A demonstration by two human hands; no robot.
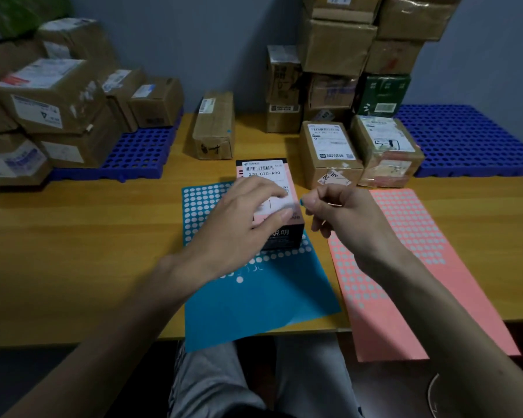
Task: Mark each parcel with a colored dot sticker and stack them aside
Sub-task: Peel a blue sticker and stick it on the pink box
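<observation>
Step in hand: sticking dot. Pink-black parcel (pixel 261 170) lies on blue sticker sheet (pixel 254 303); left hand (pixel 242 218) presses flat on top. Right hand (pixel 338 212), just right of parcel, pinches blue dot sticker (pixel 301 201). Next, probably: place dot on bare spot, press.

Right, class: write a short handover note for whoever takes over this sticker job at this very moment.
Left hand rests on the small box, which stands on the blue sheet.
Right hand pinches a blue dot beside the box.
Pink sheet lies to the right.
Done: one dot peeled, not yet stuck on.
Left: stick it on this box, stack it aside, then mark the brown parcels behind; which already carry dots, I cannot tell.
</observation>
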